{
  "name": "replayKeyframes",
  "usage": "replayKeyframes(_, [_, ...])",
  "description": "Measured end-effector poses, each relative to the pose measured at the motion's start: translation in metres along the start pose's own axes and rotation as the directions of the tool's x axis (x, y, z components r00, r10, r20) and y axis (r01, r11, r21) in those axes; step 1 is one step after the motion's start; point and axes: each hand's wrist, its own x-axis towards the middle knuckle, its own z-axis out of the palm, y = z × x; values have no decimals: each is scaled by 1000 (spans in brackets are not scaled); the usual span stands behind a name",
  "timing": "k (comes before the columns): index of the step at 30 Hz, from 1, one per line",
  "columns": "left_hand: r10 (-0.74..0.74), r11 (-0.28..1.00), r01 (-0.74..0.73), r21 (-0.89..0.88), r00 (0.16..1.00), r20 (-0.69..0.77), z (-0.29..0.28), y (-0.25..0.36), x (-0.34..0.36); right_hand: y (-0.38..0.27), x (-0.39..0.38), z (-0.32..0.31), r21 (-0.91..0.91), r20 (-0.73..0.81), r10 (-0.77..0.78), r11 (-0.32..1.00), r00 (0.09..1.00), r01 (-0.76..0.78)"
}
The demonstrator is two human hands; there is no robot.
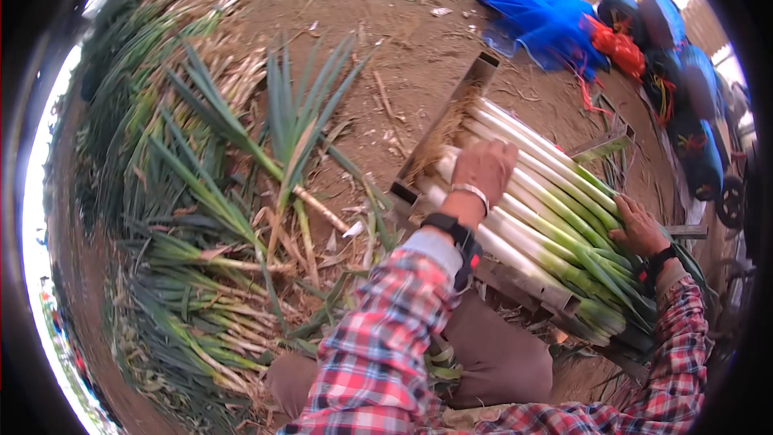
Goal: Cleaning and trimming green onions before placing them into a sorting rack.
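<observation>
Several long leeks (Welsh onion type) (538, 193) lie side by side in a metal frame (447, 125), white stems and roots at its upper left bar, green leaves toward the lower right. My left hand (485, 167) rests on the white stems near the root end, its fingers curled down round a leek; the fingertips are hidden. On the green part at the right edge of the bundle lies my right hand (640, 227), fingers stretched along the leaves and thumb apart.
A large heap of untrimmed leeks (185, 274) covers the ground at left, with loose ones (314, 201) nearer the frame. At the upper right lie blue plastic sheeting (535, 8), a red plastic bag (616, 48) and blue rounded bundles (696, 113). Peelings litter the soil.
</observation>
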Motion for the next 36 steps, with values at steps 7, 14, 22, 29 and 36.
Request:
replayKeyframes(7, [-47,979,43,-200,999,-15,-71,-6,-186,-121,-68,-73,124,-262,-231,955,937,271])
replayKeyframes(14, [-930,337,937,-90,347,119,-92,-168,-357,-326,-98,-128,370,-220,-775,495,592,786])
replayKeyframes(22, [-991,-2,845,-534,-74,-112,-40,-298,-455,-424,-20,-92,333,6,-841,511,540,792])
replayKeyframes(29, [-911,-66,53,-996,-412,38,-58,-281,-439,-524,36,-37,301,-15,-884,441,467,845])
replayKeyframes(36, [-942,-243,-285,-927,297,156,-114,-132,-393,-602,15,57,229,-228,-838,449,496,864])
